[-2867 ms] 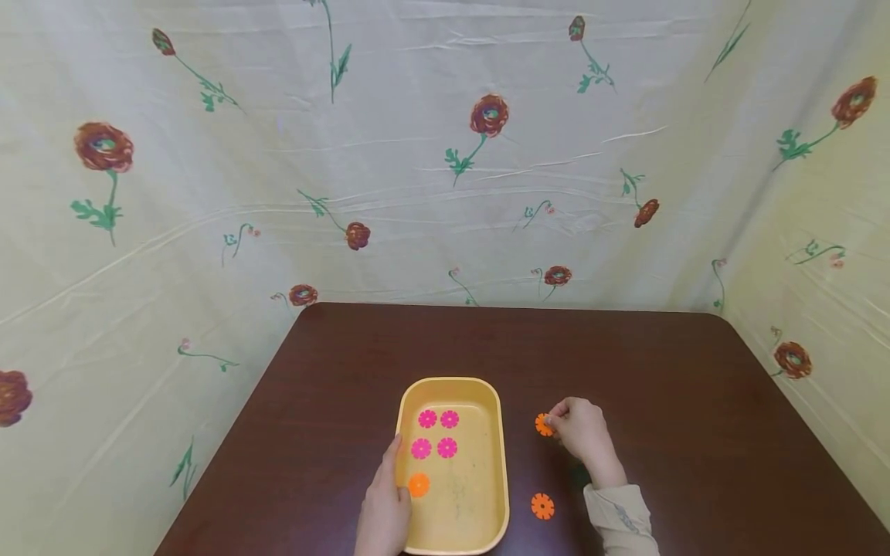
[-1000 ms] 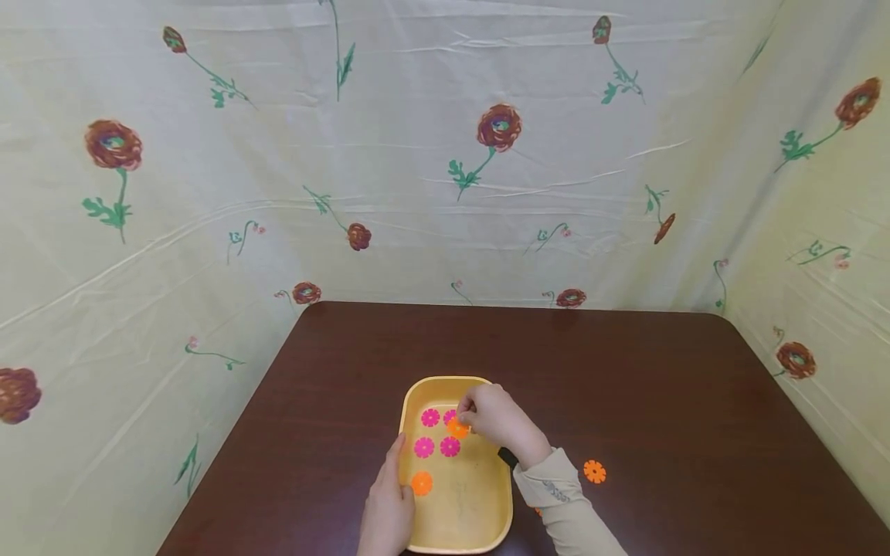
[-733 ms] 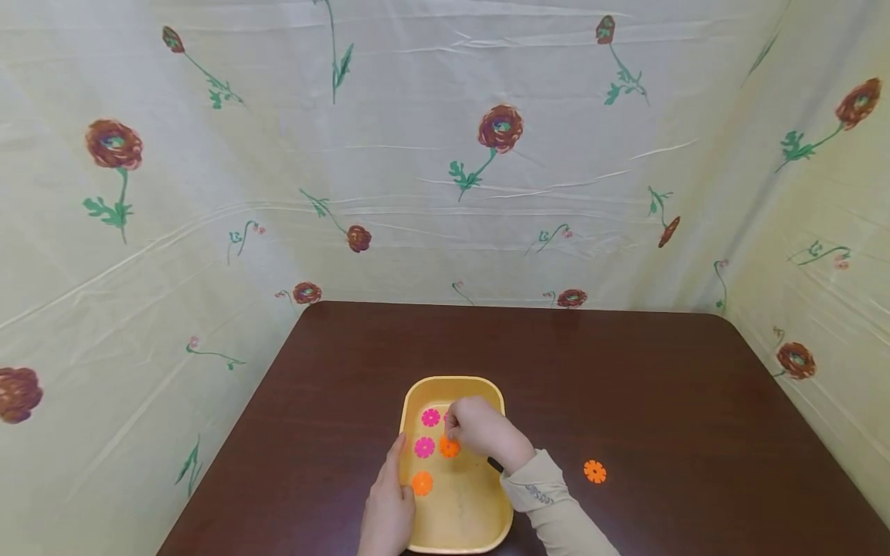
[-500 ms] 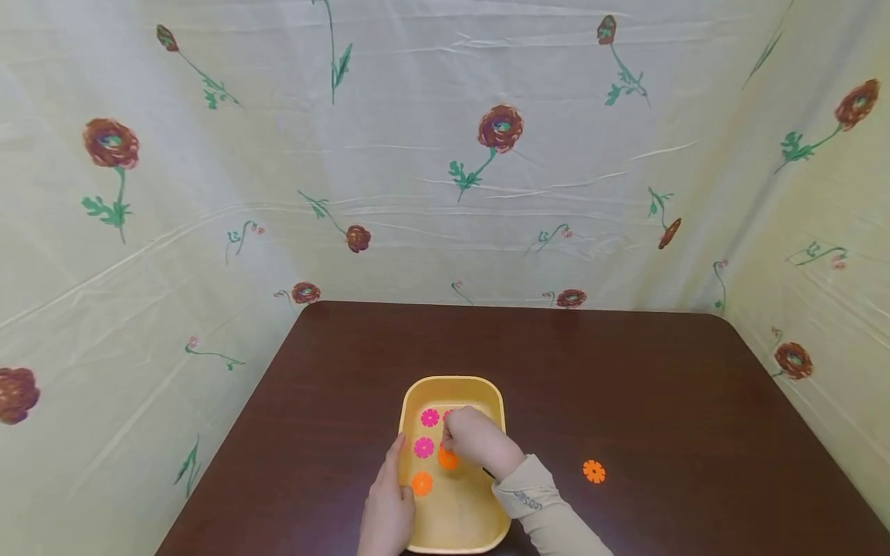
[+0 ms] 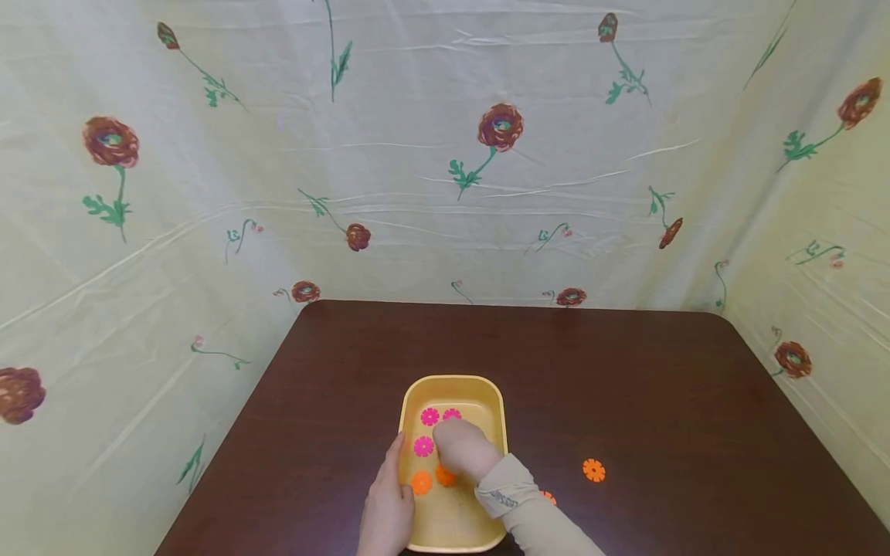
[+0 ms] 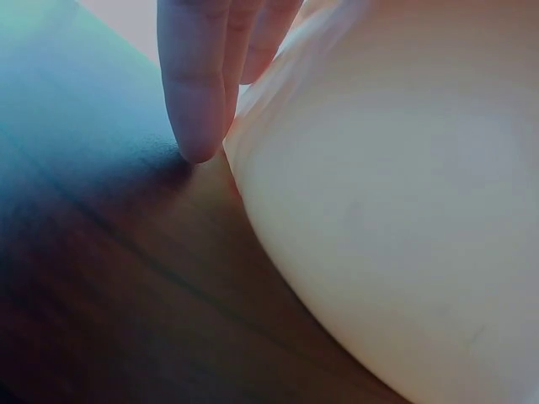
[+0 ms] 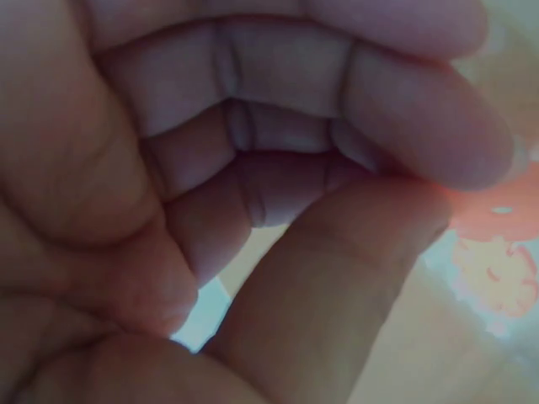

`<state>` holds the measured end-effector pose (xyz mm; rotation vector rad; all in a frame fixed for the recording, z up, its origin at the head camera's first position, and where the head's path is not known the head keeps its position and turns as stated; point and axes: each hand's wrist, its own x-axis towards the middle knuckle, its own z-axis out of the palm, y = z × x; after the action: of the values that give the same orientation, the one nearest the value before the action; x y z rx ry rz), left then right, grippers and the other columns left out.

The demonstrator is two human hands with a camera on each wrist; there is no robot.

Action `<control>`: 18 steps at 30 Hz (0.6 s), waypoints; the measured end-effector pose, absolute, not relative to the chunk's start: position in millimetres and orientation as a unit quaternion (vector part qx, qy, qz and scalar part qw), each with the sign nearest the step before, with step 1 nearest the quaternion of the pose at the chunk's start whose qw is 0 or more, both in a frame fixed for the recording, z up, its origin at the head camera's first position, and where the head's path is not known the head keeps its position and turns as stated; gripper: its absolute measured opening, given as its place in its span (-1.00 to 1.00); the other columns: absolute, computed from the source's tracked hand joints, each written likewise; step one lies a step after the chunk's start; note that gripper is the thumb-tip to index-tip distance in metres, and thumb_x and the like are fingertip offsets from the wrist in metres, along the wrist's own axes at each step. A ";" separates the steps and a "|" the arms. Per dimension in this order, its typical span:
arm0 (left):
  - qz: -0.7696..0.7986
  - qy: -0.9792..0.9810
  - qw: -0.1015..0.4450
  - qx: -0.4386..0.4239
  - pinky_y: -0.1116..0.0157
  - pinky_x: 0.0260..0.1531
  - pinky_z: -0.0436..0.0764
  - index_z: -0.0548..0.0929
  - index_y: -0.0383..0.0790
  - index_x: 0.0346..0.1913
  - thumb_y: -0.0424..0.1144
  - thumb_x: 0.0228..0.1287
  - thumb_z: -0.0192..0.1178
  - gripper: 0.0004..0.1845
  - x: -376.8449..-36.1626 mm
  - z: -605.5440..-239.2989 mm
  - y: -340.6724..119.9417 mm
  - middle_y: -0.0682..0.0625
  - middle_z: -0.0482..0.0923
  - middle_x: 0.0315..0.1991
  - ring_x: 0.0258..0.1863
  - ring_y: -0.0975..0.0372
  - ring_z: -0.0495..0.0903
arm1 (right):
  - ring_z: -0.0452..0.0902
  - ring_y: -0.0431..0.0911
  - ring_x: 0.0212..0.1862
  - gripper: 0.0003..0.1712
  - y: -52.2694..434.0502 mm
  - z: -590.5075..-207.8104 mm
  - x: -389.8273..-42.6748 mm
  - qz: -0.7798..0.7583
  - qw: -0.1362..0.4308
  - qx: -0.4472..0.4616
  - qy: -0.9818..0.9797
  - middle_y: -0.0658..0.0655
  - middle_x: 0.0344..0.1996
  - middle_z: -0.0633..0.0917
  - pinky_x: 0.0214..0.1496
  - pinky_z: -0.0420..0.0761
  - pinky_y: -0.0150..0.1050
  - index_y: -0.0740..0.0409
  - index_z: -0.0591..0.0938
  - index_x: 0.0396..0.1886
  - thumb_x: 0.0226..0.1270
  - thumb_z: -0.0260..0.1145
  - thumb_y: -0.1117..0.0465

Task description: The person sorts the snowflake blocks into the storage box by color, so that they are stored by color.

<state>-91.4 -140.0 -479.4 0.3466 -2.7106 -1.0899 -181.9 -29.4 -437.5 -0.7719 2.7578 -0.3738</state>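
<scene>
Two orange flower-shaped discs lie in the near half of the yellow tray (image 5: pixel 499 421). One orange disc (image 5: pixel 420 483) rests flat just beside the left thumb. The other, the held orange disc (image 5: pixel 445 476), sits immediately to its right, directly under the fingertips of the right hand (image 5: pixel 462 448).

Right grip: clenched in a pinch. The right wrist view shows thumb and forefinger closed on the rim of the held orange disc (image 7: pixel 497 210), though that view is blurred and whether the piece already touches the tray floor cannot be settled. It lies below and slightly toward the person from the knuckles, over the tray's middle. A round disc has no long axis to align.

Left grip: the left hand (image 5: pixel 385 513) rests on the tray's near left wall, thumb over the rim, fingers (image 6: pixel 198 93) extended down the outside to the tabletop (image 5: pixel 626 371). It is released, steadying only.

Three pink discs show in the tray's far half; a fourth may be hidden under the right hand.

A loose orange disc (image 5: pixel 594 469) lies on the tabletop well to the right of the tray, on the right hand's side. A further orange piece (image 5: pixel 548 497) shows partly behind the right sleeve (image 5: pixel 514 502).
</scene>
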 end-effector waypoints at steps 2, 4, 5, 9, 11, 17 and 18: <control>-0.369 -0.917 0.096 0.118 0.02 -0.32 0.48 0.24 -0.01 0.33 -0.55 0.00 0.00 -0.25 -91.2 -478.6 -139.8 -0.19 0.42 0.14 -0.17 -0.09 0.56 | 0.30 -0.14 -0.61 -0.83 -29.3 -436.6 -181.8 -0.123 0.138 -0.257 0.949 -0.01 -0.70 0.44 -0.52 0.36 -0.35 0.13 0.51 -0.63 -0.01 0.32 0.39; -0.369 -0.917 0.095 0.119 0.02 -0.33 0.48 0.24 -0.01 0.33 -0.55 0.00 0.00 -0.25 -91.1 -478.3 -139.6 -0.19 0.42 0.14 -0.18 -0.09 0.56 | 0.31 -0.13 -0.59 -0.85 -29.1 -436.5 -181.9 -0.123 0.142 -0.250 0.950 0.00 -0.68 0.44 -0.51 0.37 -0.35 0.14 0.52 -0.61 0.01 0.32 0.38; -0.369 -0.917 0.095 0.119 0.02 -0.34 0.48 0.24 -0.01 0.33 -0.55 0.00 0.01 -0.25 -91.1 -478.3 -139.5 -0.19 0.42 0.14 -0.19 -0.09 0.56 | 0.31 -0.13 -0.59 -0.85 -28.9 -436.8 -181.9 -0.122 0.142 -0.248 0.950 0.00 -0.67 0.45 -0.50 0.37 -0.35 0.14 0.52 -0.60 0.02 0.31 0.38; -0.369 -0.917 0.095 0.120 0.02 -0.35 0.48 0.23 0.00 0.33 -0.54 0.01 0.01 -0.25 -91.1 -478.2 -139.2 -0.19 0.42 0.14 -0.21 -0.09 0.57 | 0.32 -0.13 -0.58 -0.87 -28.8 -439.5 -182.3 -0.119 0.143 -0.242 0.952 0.01 -0.66 0.45 -0.49 0.38 -0.34 0.14 0.53 -0.58 0.05 0.30 0.37; -0.369 -0.917 0.094 0.120 0.02 -0.36 0.48 0.23 0.00 0.33 -0.54 0.01 0.01 -0.25 -91.1 -478.1 -138.9 -0.19 0.43 0.13 -0.21 -0.09 0.57 | 0.32 -0.13 -0.58 -0.87 -29.0 -441.8 -182.8 -0.113 0.136 -0.243 0.954 0.01 -0.66 0.46 -0.49 0.38 -0.34 0.14 0.52 -0.60 0.06 0.28 0.37; -0.367 -0.918 0.094 0.122 0.01 -0.33 0.48 0.23 0.01 0.34 -0.54 0.02 0.01 -0.25 -91.0 -478.6 -138.5 -0.18 0.42 0.15 -0.18 -0.09 0.56 | 0.33 -0.13 -0.59 -0.84 -29.3 -448.6 -183.7 -0.090 0.109 -0.246 0.959 0.02 -0.65 0.48 -0.53 0.39 -0.30 0.12 0.51 -0.63 0.07 0.26 0.35; -0.366 -0.918 0.094 0.122 0.01 -0.32 0.48 0.23 0.01 0.34 -0.54 0.02 0.01 -0.25 -91.0 -479.1 -138.5 -0.18 0.42 0.15 -0.18 -0.08 0.56 | 0.34 -0.13 -0.59 -0.84 -29.5 -449.9 -183.9 -0.088 0.107 -0.245 0.960 0.02 -0.65 0.48 -0.53 0.39 -0.30 0.12 0.51 -0.63 0.08 0.26 0.35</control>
<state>-91.0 -138.5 -479.1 0.3604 -2.7218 -1.0856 -183.9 -29.5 -449.9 -0.7213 2.8246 -0.2591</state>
